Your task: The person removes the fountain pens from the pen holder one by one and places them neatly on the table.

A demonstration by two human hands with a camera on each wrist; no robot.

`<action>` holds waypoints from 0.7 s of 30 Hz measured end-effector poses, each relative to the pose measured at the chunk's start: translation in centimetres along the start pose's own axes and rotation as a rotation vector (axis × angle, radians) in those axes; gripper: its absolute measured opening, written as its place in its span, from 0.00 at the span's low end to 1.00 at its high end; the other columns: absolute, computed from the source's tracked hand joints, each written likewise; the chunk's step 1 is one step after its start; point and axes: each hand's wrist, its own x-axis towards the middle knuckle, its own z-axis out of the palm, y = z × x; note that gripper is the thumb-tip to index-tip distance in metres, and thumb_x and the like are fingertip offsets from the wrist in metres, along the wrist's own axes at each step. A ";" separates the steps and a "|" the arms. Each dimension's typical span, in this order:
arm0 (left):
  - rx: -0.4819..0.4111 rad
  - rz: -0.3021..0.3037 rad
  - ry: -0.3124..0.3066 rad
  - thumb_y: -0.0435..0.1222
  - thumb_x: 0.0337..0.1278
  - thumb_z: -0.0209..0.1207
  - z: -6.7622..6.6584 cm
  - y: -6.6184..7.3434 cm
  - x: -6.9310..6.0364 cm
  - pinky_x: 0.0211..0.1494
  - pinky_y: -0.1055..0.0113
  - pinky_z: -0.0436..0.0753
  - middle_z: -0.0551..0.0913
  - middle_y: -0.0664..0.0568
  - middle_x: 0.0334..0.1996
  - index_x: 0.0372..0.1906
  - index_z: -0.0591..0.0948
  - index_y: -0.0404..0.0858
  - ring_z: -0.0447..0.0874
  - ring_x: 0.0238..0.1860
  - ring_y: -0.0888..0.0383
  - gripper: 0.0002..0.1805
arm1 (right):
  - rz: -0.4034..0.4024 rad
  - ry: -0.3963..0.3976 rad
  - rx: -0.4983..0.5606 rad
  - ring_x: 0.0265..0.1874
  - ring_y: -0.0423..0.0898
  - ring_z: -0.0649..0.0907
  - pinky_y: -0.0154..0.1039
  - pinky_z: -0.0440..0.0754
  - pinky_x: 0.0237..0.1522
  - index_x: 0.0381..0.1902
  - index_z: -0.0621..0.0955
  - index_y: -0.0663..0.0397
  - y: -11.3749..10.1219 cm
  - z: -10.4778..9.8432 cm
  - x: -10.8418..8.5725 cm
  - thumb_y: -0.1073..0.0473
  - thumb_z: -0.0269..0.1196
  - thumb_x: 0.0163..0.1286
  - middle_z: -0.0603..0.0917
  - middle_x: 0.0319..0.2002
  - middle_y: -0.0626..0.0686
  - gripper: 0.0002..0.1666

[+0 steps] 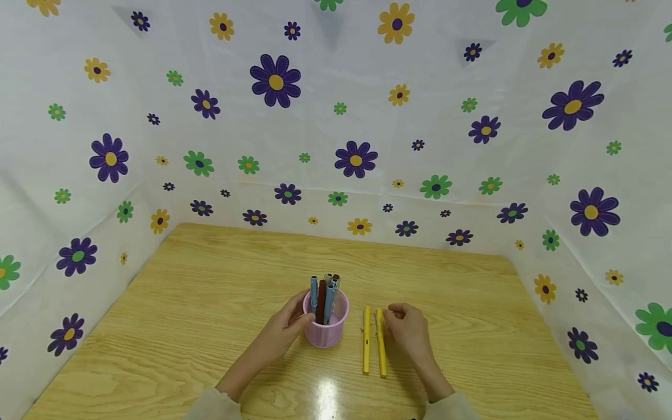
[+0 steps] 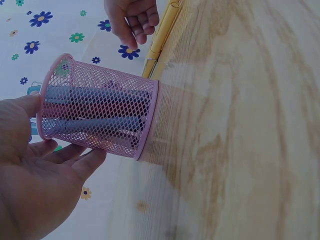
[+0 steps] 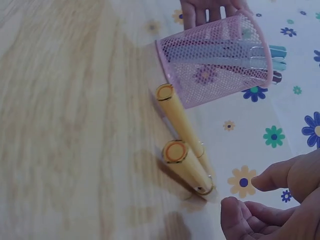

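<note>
A pink mesh pen cup (image 1: 324, 336) stands upright on the table. My left hand (image 1: 285, 324) holds it from the left, thumb at the rim and fingers around the side. Inside are several pens, among them a blue pen (image 1: 329, 303) and a dark red pen (image 1: 321, 302). Two yellow pens lie side by side to the cup's right, the left yellow pen (image 1: 366, 344) and the right yellow pen (image 1: 381, 350). Close beside the right one is my right hand (image 1: 410, 332), its fingers loosely bent; the right wrist view shows a gap between thumb and fingers, with nothing held.
The wooden table (image 1: 226, 274) reaches back to a white cloth (image 1: 315, 128) printed with purple, green and yellow flowers. This cloth also hangs along the left and right sides of the table.
</note>
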 end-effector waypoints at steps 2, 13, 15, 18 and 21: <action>-0.003 -0.001 0.000 0.42 0.81 0.53 0.0 0.0 0.0 0.75 0.50 0.70 0.67 0.32 0.74 0.81 0.56 0.35 0.66 0.74 0.38 0.35 | -0.003 0.008 0.026 0.25 0.47 0.85 0.37 0.87 0.24 0.53 0.83 0.74 -0.2 -0.1 0.0 0.64 0.63 0.74 0.86 0.33 0.59 0.17; -0.004 0.019 -0.017 0.40 0.82 0.52 0.0 0.0 -0.1 0.75 0.50 0.69 0.66 0.31 0.74 0.81 0.55 0.35 0.65 0.74 0.37 0.34 | -0.029 -0.001 0.143 0.34 0.58 0.87 0.46 0.91 0.34 0.55 0.82 0.74 -1.5 -0.3 -0.2 0.64 0.63 0.75 0.86 0.39 0.66 0.18; -0.001 0.026 -0.017 0.40 0.82 0.52 -0.1 0.0 -0.1 0.75 0.50 0.69 0.66 0.31 0.74 0.81 0.55 0.34 0.66 0.74 0.37 0.34 | -0.036 -0.004 0.151 0.36 0.60 0.87 0.48 0.91 0.36 0.56 0.82 0.73 -1.8 -0.3 -0.2 0.63 0.63 0.75 0.86 0.41 0.67 0.18; 0.003 0.029 -0.017 0.40 0.82 0.52 -0.1 -0.1 0.0 0.75 0.50 0.69 0.66 0.31 0.74 0.81 0.56 0.34 0.66 0.74 0.37 0.34 | -0.041 -0.010 0.163 0.38 0.60 0.87 0.48 0.91 0.38 0.56 0.82 0.72 -2.2 -0.3 -0.3 0.63 0.63 0.75 0.86 0.42 0.67 0.18; 0.005 0.026 -0.018 0.40 0.82 0.52 -0.1 -0.1 0.0 0.75 0.50 0.70 0.66 0.30 0.73 0.81 0.55 0.34 0.66 0.74 0.37 0.34 | -0.050 -0.013 0.181 0.38 0.60 0.87 0.47 0.91 0.37 0.55 0.83 0.72 -2.8 -0.2 -0.4 0.64 0.63 0.75 0.86 0.42 0.67 0.17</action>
